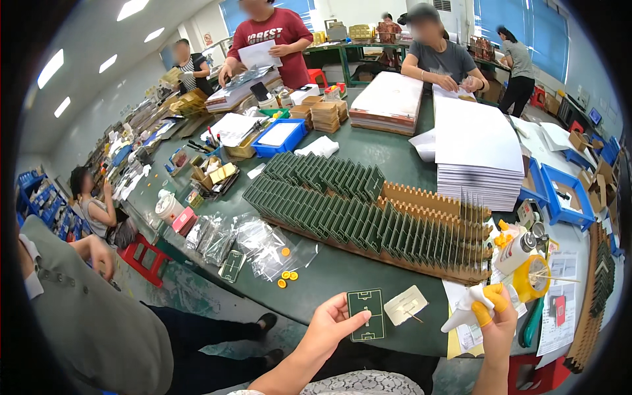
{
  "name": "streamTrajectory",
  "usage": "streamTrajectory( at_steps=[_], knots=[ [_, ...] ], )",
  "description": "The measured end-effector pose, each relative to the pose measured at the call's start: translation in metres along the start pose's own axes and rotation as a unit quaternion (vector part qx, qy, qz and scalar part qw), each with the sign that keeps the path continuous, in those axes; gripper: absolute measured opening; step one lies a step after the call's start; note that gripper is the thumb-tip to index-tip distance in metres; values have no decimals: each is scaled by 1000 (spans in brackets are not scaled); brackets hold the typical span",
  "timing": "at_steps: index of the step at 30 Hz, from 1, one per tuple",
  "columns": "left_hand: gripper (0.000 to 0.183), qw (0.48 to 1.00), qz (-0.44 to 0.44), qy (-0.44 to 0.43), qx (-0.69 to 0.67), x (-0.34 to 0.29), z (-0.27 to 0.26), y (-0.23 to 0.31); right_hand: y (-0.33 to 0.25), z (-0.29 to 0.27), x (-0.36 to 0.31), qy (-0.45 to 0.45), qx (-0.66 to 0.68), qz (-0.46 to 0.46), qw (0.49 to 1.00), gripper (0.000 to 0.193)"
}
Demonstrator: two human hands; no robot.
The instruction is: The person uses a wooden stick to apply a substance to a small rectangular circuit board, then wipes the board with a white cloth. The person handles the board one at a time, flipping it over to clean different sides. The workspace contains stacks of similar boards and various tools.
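My left hand (331, 327) pinches a dark green rectangular plate (374, 304) printed with white soccer-field lines, thumb on its face. A crumpled white cloth (464, 308) is gripped in my right hand (498, 329), whose fingertips wear yellow finger cots. Between the hands, a small cream card (405, 306) lies on the green table, with a thin stick on it. Beyond them, many similar green plates (316, 210) stand upright in rows in slotted wooden racks (428, 203). Near my right hand are a white bottle (517, 252) and a yellow roll (530, 279) with thin sticks across it.
Clear plastic bags (263, 247), a flat green plate (232, 266) and several yellow finger cots (283, 276) lie at left. A tall paper stack (477, 158) and blue trays (566, 195) stand beyond the racks. A person in grey-green (99, 309) stands at my left; others work across the table.
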State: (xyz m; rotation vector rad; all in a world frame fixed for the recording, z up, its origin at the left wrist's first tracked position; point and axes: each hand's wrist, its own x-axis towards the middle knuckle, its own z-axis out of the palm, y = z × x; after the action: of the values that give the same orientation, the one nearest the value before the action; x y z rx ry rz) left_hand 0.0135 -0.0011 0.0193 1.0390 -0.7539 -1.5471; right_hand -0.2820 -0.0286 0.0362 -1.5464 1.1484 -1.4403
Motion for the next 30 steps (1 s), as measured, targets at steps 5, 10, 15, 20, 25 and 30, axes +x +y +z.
streamTrajectory(
  at_steps=[5,10,15,20,25,30],
  knots=[
    [35,1000,13,-4,-12,-12,0,-4,-8,-4,-10,-6,-2,8,1000,22],
    [36,1000,27,-6,-13,-26,-1,-7,-15,-9,-23,-1,3,-2,1000,21],
    [36,1000,31,-7,-1,-47,4,-3,-25,-16,-41,16,-14,-31,999,22],
    [33,998,62,-5,18,-59,13,2,-31,-25,-48,41,-34,-24,998,24],
    [28,997,75,7,20,-59,22,0,-20,-15,-47,42,78,99,991,26],
    [31,997,75,-5,21,-53,19,4,-14,-2,-41,15,241,196,950,34]
  ],
)
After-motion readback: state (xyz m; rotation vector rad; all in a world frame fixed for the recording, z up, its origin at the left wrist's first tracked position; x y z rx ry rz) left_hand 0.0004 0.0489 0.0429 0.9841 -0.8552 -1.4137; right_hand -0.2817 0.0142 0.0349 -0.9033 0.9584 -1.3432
